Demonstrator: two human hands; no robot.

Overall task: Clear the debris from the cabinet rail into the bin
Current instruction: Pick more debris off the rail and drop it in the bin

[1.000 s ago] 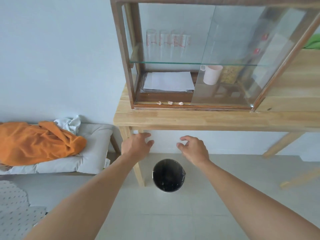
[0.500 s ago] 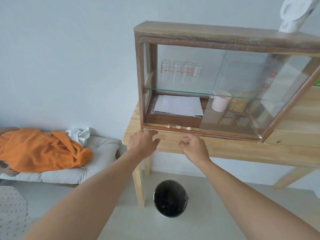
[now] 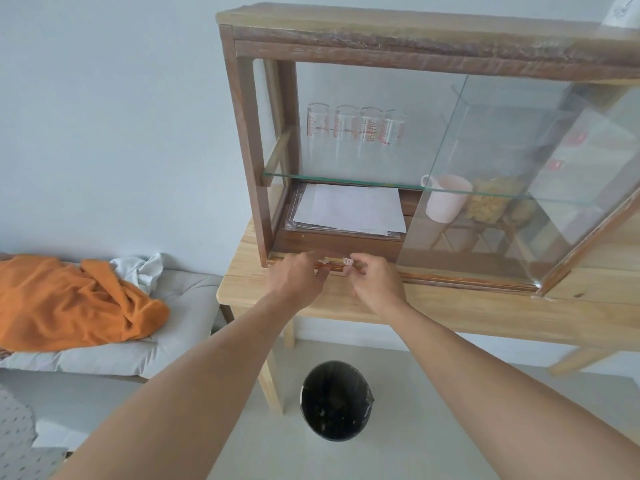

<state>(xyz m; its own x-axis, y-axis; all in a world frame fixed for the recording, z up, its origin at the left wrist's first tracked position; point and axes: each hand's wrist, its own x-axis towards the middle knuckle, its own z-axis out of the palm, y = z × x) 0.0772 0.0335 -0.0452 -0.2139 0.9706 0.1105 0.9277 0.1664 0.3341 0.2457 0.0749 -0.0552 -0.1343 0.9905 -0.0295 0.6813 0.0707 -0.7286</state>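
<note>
Down at the front of the wooden cabinet, small crumpled scraps of pale debris lie in the bottom rail, at its left end where the glass door is slid aside. They look like tiny wads of whitish paper, one with a pinkish tint. The cabinet stands on a light wood worktop, and the black bin sits on the floor below its front edge, well apart from the rail.

Both bare arms reach forward and up from below, the hands side by side at the rail. The left hand lies palm down with its fingers curled loosely over the rail's edge, just beside the left scrap; whether they touch it I cannot tell. The right hand has thumb and forefinger pinched together at the pinkish scrap, apparently gripping it.

Inside the cabinet a stack of white paper rests on the floor, a pale mug stands behind the glass, and measuring glasses line the glass shelf.
</note>
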